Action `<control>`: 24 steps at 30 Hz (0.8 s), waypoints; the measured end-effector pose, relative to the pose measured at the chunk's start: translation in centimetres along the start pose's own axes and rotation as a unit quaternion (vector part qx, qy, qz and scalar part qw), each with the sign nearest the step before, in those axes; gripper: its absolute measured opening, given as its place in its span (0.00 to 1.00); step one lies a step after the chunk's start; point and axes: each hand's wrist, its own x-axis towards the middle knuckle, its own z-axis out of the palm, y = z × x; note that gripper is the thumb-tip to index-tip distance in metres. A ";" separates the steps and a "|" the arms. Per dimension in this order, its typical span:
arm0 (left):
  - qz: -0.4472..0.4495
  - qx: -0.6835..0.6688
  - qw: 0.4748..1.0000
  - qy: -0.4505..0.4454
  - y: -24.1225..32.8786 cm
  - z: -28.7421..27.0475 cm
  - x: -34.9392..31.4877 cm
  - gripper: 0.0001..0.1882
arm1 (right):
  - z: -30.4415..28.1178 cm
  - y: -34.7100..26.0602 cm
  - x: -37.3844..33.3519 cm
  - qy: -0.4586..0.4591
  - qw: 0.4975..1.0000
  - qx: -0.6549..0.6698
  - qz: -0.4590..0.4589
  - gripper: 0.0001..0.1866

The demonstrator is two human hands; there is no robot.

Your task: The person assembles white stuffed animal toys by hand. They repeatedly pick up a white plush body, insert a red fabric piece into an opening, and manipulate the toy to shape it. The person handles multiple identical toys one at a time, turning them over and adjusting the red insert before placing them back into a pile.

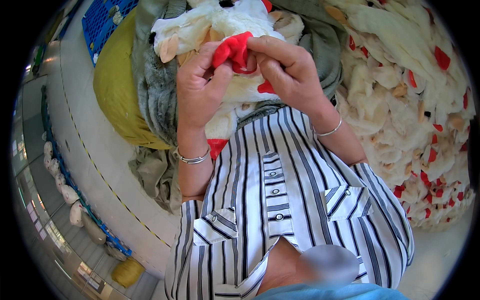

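A small red plush fabric piece is bunched between my two hands. My left hand pinches its left side, thumb and fingers closed on the cloth. On the other side my right hand grips it with the index finger stretched along the top edge and the other fingers curled in. Under and beyond the hands lies a white furry plush skin with tan and black patches. A second red bit shows just below my right hand. Whether the held piece is sewn to the white fur is hidden by my fingers.
A large heap of cream plush skins with red and tan parts rises on the right. Grey-green cloth and a full yellow-green sack stand on the left. Farther off are a blue plastic crate and a row of white plush bundles.
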 end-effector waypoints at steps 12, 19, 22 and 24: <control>0.011 0.003 0.999 0.043 0.6 -1.0 0.4 0.09 | -2.2 -2.8 1.4 -0.029 0.986 -0.074 0.148 0.09; 0.022 0.351 0.933 0.072 0.6 -6.0 1.2 0.13 | -5.3 -2.9 2.4 0.083 0.988 -0.089 0.098 0.06; 0.098 0.028 0.921 0.375 4.1 -13.4 3.2 0.20 | -14.0 -4.0 3.6 0.299 0.951 0.043 0.069 0.11; 0.173 0.076 0.917 0.351 7.2 -13.8 2.1 0.25 | -16.9 -5.7 4.8 0.330 0.937 0.097 0.052 0.14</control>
